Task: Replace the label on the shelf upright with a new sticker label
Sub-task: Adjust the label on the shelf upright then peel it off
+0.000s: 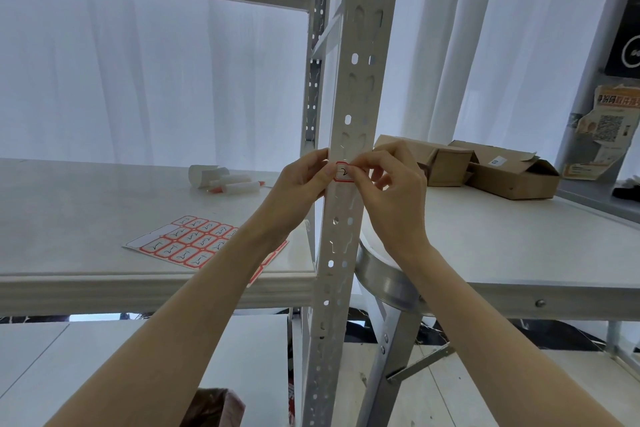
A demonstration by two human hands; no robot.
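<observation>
Head view, label: a small red-bordered sticker label with a black handwritten mark sits on the front face of the perforated shelf upright, at about shelf-board height.
Head view, left hand: the left hand is closed against the upright's left edge, thumb tip touching the label's left border.
Head view, right hand: the right hand has thumb and forefinger drawn together at the label's right edge; whether they pinch a lifted corner or press it flat cannot be told.
Step in hand: judged either peeling or seating; the frame does not settle which.
Handling: thin adhesive paper, very light, limp and easily torn or creased. Best taken at a corner with a fingernail and drawn off low and slowly; the slots in the upright may snag it.
Supply: a sticker sheet with red-bordered labels lies on the shelf board, partly hidden by the left forearm; its top-left positions are bare.
Other items: white rolled papers and tubes with orange tips farther back on the board.
Surface: smooth, pale, glossy board.
Room: white curtains behind; a desk to the right carries open cardboard boxes.
</observation>
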